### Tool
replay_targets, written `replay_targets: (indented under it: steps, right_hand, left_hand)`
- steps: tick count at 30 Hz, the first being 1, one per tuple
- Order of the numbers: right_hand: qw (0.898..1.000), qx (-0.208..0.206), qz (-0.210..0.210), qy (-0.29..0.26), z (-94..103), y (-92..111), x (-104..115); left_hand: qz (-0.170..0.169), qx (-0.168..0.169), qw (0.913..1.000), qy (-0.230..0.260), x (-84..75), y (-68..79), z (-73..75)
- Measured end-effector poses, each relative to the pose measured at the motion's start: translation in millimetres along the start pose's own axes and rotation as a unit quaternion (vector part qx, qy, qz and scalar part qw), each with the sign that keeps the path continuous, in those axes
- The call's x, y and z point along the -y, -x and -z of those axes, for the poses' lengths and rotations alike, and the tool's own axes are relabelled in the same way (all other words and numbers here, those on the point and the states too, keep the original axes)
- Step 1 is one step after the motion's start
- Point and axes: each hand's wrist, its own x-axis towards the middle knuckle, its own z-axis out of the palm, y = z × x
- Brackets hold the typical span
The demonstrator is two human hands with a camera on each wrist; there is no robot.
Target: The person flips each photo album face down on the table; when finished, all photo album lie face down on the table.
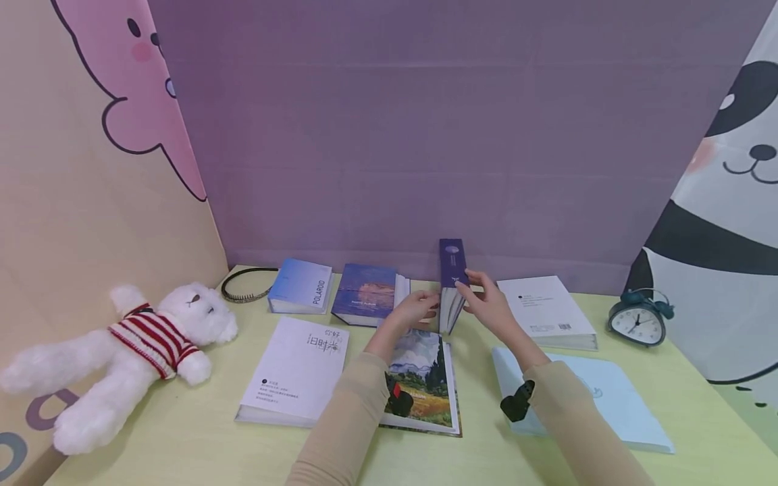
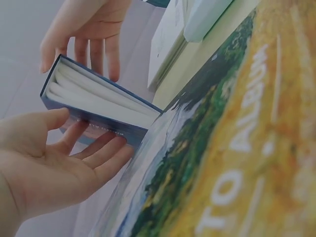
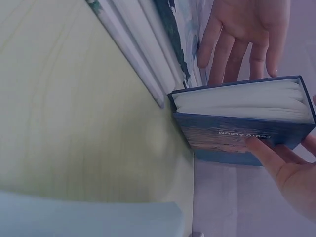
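One left hand [image 1: 416, 309] and one right hand [image 1: 491, 305], fingers extended, unclenched, flank an upright, white-paged, dark-blue photo album [image 1: 451, 266], the right touching its cover.

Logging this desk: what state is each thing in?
Navy album, closed, upright
Polaroid album, closed, flat
Blue-orange album, closed, flat
Painting album, closed, flat
Left white album, closed, flat
Right white album, closed, flat
Pale blue album, closed, flat
Bear, lying
Headband, lying
Alarm clock, upright

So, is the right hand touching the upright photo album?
Touching. The right wrist view shows the right hand with its fingers against the lettered cover of the photo album.
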Motion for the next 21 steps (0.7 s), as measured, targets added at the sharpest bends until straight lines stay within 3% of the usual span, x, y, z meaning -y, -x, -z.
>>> replay_targets:
  steps: [6, 13, 21]
  right_hand:
    - [0.999, -0.023, -0.02, 0.032, 2.2, 2.2, -3.9]
    - [0.997, -0.061, -0.049, 0.015, 8.0, 4.7, -5.0]
    - [0.996, -0.037, -0.059, 0.057, 19.7, 8.3, -13.9]
  left_hand:
    - [-0.013, 0.033, 0.9993, -0.011, 2.9, 1.0, -0.7]
    - [-0.015, 0.056, 0.9973, -0.046, 3.7, 2.7, -0.5]
    - [-0.025, 0.078, 0.9908, -0.107, 9.2, -1.5, 1.5]
